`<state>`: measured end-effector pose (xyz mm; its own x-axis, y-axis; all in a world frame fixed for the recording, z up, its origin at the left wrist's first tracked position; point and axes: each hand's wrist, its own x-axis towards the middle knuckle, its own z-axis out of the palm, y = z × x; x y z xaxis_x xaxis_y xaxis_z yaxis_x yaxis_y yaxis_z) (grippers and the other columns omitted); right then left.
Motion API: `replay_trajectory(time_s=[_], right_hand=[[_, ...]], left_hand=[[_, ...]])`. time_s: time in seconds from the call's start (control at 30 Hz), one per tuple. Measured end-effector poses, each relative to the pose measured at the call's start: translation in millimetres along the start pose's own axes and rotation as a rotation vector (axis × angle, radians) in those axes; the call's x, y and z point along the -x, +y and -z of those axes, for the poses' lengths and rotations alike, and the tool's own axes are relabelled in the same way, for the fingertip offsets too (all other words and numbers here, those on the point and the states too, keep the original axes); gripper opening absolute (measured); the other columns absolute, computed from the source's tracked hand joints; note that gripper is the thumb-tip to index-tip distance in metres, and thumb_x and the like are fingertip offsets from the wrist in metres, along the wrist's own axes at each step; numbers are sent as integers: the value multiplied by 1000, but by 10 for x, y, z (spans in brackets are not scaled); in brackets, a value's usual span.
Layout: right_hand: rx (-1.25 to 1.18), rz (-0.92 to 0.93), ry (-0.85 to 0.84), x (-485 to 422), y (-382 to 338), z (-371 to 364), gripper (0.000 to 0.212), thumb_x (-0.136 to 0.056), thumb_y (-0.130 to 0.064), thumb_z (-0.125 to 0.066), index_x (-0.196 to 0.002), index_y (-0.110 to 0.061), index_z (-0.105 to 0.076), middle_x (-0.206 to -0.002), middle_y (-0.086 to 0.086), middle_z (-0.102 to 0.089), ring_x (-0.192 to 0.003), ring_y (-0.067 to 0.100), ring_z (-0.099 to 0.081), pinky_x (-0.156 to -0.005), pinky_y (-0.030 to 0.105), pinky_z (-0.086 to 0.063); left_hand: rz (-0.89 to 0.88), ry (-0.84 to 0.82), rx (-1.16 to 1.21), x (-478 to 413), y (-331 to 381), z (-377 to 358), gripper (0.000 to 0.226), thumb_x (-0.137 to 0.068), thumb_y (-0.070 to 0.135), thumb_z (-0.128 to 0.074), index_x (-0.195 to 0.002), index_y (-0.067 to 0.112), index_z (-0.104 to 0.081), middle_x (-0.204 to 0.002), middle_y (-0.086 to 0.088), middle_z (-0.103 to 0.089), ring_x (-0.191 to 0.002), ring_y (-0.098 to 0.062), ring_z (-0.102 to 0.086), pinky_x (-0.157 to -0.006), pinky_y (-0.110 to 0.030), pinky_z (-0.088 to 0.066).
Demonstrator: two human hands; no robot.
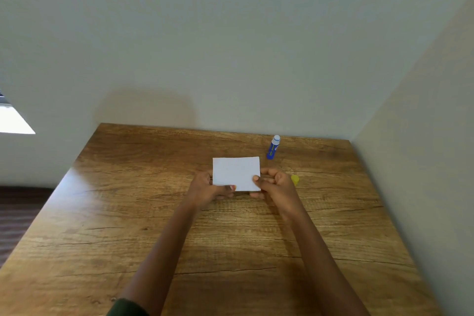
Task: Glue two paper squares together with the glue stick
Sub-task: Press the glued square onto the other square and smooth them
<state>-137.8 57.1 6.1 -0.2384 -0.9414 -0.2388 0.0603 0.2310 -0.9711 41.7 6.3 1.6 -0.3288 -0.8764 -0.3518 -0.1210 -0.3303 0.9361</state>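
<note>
Left hand: the left hand point(205, 187) grips the white paper point(236, 173) at its near left corner, thumb lying across the top face along the near edge, the other fingers curled underneath.
Right hand: the right hand point(275, 183) pinches the same paper at its near right corner, thumb tip pressed on top, fingers folded behind and below the edge.
Paper: it sits between the two hands, held by both, its far edge pointing away from the person. Only one white face shows; whether this is one square or two stacked exactly cannot be told. Whether it rests on the counter or is lifted a little off it cannot be told either.
Yellow cap: a small yellow cap point(295, 179) lies on the counter just beyond the right hand's knuckles, on its outer side, partly hidden by the hand.
Glue stick: the blue glue stick point(273, 147) stands beyond the right hand, near the far right corner of the paper but apart from it. It leans slightly, its pale tip uncovered and pointing up.
Forearms: both bare forearms reach in from the near edge; a bit of dark green sleeve point(125, 308) shows at the left arm.
Counter: the wood-grain counter point(128, 213) carries everything and runs up to a plain wall point(230, 46) beyond the hands.
</note>
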Motion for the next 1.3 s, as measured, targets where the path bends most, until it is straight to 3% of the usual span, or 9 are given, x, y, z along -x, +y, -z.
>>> replay_trajectory(time_s=[0.27,0.4,0.53,0.7,0.87,1.03,1.17,1.23,1.3], right_hand=[[43,53,129,-96,-94,-27,14,-86,-18,-65,-97,-10,-69,-90,5,-75,-82,17,-71,-69,29,-58],[40,44,143,-110,-89,-44,21,-85,-19,-67,-102,-7,-69,-92,6,-75,-86,19,-71,-71,33,-58],[8,39,126,-93,-115,-23,19,-85,-23,-67,-99,-10,-71,-86,2,-74,-78,12,-69,-59,26,-53],[59,69,201,-120,-147,-27,11,-83,-18,-69,-90,-10,-72,-89,7,-74,-84,18,-69,-69,28,-54],[134,89,280,-166,-121,-3,14,-82,-23,-71,-90,-11,-72,-89,6,-75,-86,21,-70,-79,44,-58],[162,143,307,-161,-162,85,11,-81,-23,-72,-85,-12,-73,-84,5,-75,-81,18,-70,-79,43,-57],[238,178,196,-144,-220,87,5,-81,-21,-71,-80,-17,-73,-82,4,-74,-80,19,-70,-76,45,-57],[286,217,157,-136,-258,50,4,-81,-19,-72,-81,-15,-73,-80,0,-73,-78,15,-69,-75,39,-57],[321,256,139,-128,-294,11,7,-81,-19,-72,-84,-12,-74,-80,-2,-73,-79,13,-69,-74,31,-55]], left_hand=[[-21,-35,-163,1,3,12,53,-69,17,-80,-116,16,-55,-106,3,-60,-97,-11,-56,-75,-26,-52],[-15,-29,-150,32,26,9,48,-70,17,-80,-109,20,-51,-102,5,-58,-90,-7,-55,-68,-22,-50],[-30,-44,-149,43,25,1,45,-71,14,-79,-104,24,-51,-98,8,-59,-89,-4,-56,-67,-21,-50],[-60,-59,-164,50,29,-2,45,-70,15,-79,-104,26,-51,-97,10,-61,-90,-4,-57,-67,-19,-50],[-58,-137,-52,58,40,55,49,-73,18,-77,-118,15,-57,-103,-1,-72,-91,-14,-70,-70,-25,-57],[-48,-79,49,34,86,72,23,-87,28,-60,-109,21,-59,-113,-4,-65,-96,-22,-67,-77,-32,-57],[-189,53,-67,-40,213,-58,23,-82,28,-67,-104,23,-63,-109,4,-66,-99,-15,-63,-76,-27,-52],[-291,88,-217,-94,329,-136,36,-77,32,-72,-110,21,-63,-105,10,-64,-99,-7,-60,-84,-25,-47],[-352,57,-302,-118,442,-192,35,-75,31,-75,-107,20,-66,-99,15,-64,-91,5,-59,-79,-14,-43]])
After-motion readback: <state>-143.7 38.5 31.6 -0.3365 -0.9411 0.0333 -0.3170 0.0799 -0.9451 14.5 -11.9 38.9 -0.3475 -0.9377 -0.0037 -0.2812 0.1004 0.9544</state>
